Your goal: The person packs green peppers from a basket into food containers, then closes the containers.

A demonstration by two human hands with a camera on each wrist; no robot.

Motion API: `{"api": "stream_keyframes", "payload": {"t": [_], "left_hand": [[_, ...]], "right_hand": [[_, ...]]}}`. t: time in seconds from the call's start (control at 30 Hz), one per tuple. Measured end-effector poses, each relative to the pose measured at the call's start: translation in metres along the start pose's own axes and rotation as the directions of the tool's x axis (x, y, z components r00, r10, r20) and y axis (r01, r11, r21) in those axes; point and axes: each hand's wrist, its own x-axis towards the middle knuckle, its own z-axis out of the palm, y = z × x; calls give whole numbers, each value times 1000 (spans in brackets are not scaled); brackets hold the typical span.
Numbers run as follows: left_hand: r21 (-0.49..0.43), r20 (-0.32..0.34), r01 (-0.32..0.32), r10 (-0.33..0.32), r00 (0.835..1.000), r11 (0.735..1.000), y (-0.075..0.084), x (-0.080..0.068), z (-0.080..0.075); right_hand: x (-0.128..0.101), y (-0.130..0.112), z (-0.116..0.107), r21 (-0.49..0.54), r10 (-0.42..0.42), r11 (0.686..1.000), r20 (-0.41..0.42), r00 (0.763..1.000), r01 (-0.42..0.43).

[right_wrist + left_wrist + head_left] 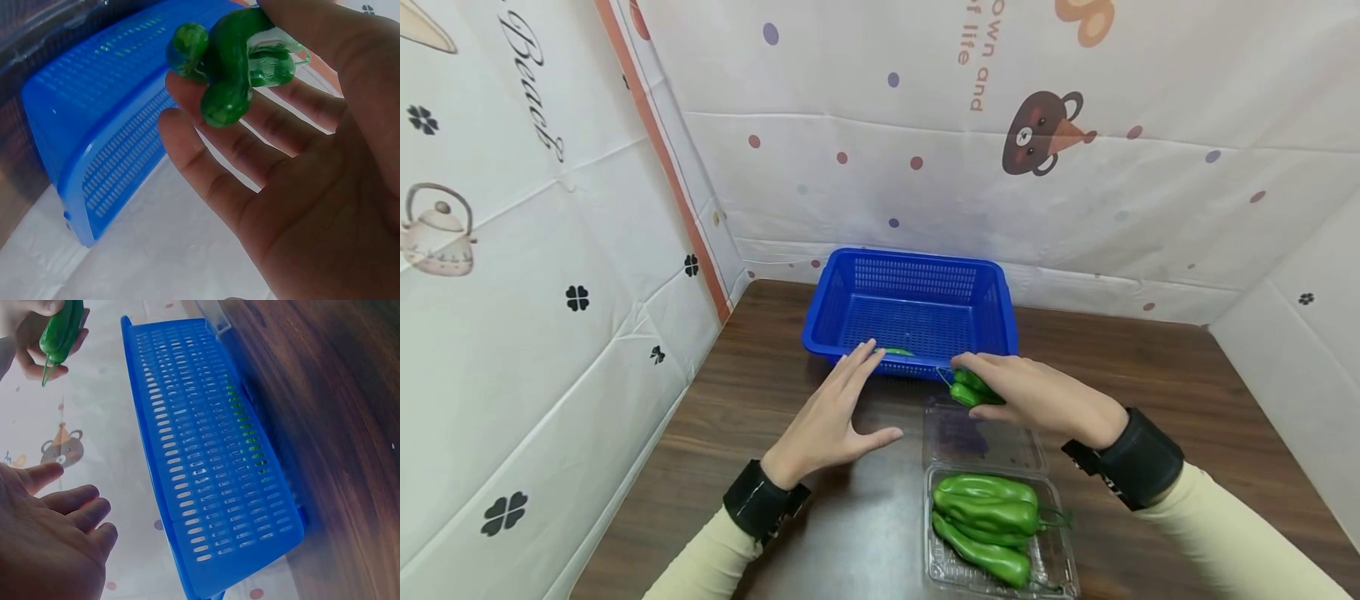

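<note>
My right hand (1000,385) holds a green pepper (972,389) just in front of the blue basket (992,275); the right wrist view shows the green pepper (232,69) pinched against the fingers (206,156). A green pepper (898,352) lies inside the basket near its front wall. My left hand (842,408) hovers flat, fingers straight, by the basket's front rim, holding nothing. The left hand (50,544) appears open in the left wrist view beside the basket wall (206,462). A clear plastic clamshell tray (1060,567) holds several green peppers (988,512).
The tray's open lid (981,437) lies flat between tray and basket. A dark wooden table (1150,375) carries everything. White printed sheets (550,292) wall off the left, back and right sides.
</note>
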Motion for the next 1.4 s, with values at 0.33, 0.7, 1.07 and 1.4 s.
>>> {"api": "stream_keyframes", "payload": {"t": [0.33, 0.7, 1.07, 1.4], "left_hand": [[-7, 7, 10, -10, 1000, 1000, 2, -3, 0], [14, -25, -7, 7, 1000, 1000, 5, -5, 0], [-20, -16, -123, 122, 992, 992, 16, -16, 8], [-62, 54, -207, 211, 976, 976, 33, -32, 22]], "right_hand": [[-31, -21, 16, -31, -69, 997, -52, 996, 68], [-55, -42, 33, -13, -136, 991, -62, 989, 136], [-72, -57, 52, -62, -190, 982, -200, 961, 181], [-85, -72, 74, -164, -201, 973, -249, 947, 164]]}}
